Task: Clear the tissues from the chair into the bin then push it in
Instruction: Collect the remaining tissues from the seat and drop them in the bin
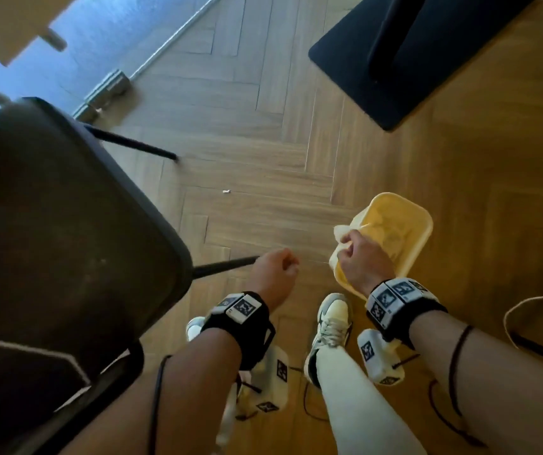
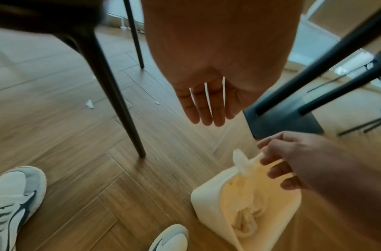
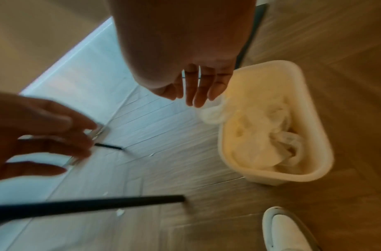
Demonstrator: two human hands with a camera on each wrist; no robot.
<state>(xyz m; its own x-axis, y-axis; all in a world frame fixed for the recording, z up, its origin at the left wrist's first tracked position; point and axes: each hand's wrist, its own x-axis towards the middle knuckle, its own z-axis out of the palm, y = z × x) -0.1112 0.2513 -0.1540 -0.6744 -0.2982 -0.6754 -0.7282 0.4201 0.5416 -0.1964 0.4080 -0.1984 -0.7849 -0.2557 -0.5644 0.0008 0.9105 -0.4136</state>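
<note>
Dark chair point(image 1: 60, 244) seat fills 9 o'clock of the head view and shows no tissues on it, so clearing looks nearly done; right hand point(image 1: 360, 257) pinches a tissue point(image 1: 342, 233) over the near rim of the yellow bin point(image 1: 421, 244) at 3 o'clock. Left hand point(image 1: 275, 274) hangs w/ a loose grip, nothing in it, just off the chair's front leg. Left wrist view: tissue point(image 2: 242, 160) sits right above the bin rim point(image 2: 203, 195), wads already inside; small scraps on the floor point(image 2: 89, 104) at 9 o'clock. Right wrist view: bin point(image 3: 310, 95) holds crumpled tissues, floor round it open. Left to do, I'd say: drop this one, then push chair in; legs and shoes are close, dark base at 1 o'clock.
</note>
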